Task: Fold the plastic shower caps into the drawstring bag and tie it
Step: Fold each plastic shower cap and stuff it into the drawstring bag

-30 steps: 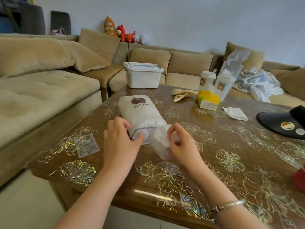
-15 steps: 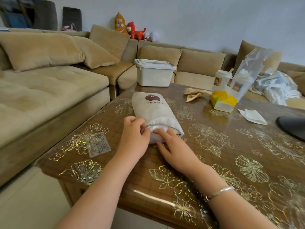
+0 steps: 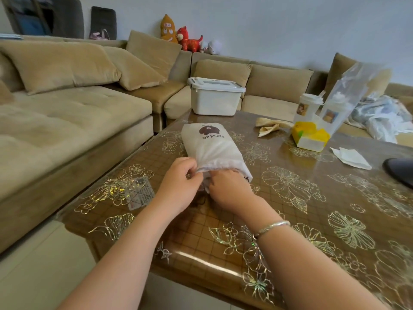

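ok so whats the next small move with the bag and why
Probably draw the right hand out of the bag and find the cord. Its fingers are tucked inside the bag's mouth, the left hand pinches the rim beside them, and no cap plastic shows outside, so closing likely comes next.

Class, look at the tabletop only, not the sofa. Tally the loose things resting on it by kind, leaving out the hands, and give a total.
Drawstring bag: 1
Lidded white storage box: 1
Lidded drink cups: 2
Yellow and white carton: 1
Clear plastic bag: 1
Beige cloth: 1
White napkin: 1
Small printed card: 1
Black object at the right edge: 1
Total: 10
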`<state>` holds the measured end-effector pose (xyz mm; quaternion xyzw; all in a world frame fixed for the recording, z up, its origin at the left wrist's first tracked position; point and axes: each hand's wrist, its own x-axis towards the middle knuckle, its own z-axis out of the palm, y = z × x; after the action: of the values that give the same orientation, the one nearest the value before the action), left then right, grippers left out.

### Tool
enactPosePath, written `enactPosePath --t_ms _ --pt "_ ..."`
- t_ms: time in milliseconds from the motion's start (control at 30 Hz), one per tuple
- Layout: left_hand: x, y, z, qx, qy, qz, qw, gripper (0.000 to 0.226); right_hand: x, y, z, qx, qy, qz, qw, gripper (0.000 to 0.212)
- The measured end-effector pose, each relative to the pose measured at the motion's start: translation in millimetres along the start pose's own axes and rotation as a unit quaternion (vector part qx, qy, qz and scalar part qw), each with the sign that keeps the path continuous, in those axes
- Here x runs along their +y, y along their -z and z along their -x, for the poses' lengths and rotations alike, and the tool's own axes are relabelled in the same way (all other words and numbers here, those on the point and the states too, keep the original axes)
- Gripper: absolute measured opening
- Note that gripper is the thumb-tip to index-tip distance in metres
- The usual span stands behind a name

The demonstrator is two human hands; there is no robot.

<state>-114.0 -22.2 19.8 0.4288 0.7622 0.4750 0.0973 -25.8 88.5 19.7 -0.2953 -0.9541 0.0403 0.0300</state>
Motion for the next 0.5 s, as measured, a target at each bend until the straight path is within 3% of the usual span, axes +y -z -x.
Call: enactPosePath --t_ms 100,200,267,400,500 --pt "-2 -4 3 0.050 0.030 -0.026 0.998 0.020 0 3 6 -0.050 -0.021 -0.066 0.996 0.036" --pt "0 -7 3 0.058 0.070 -0.048 0.995 0.023 4 9 32 -0.019 0.014 -0.158 0.987 0.072" --pt "0 -11 3 0.044 0.073 -0.043 0.995 0.031 11 13 50 0.000 0.019 -0.221 0.975 0.081" --pt "5 -19 5 0.032 0.071 -0.069 0.995 0.037 30 13 68 0.065 -0.008 -0.299 0.952 0.074" --pt "11 -22 8 0.041 0.069 -0.086 0.993 0.040 35 12 72 0.063 -0.005 -0.308 0.949 0.069"
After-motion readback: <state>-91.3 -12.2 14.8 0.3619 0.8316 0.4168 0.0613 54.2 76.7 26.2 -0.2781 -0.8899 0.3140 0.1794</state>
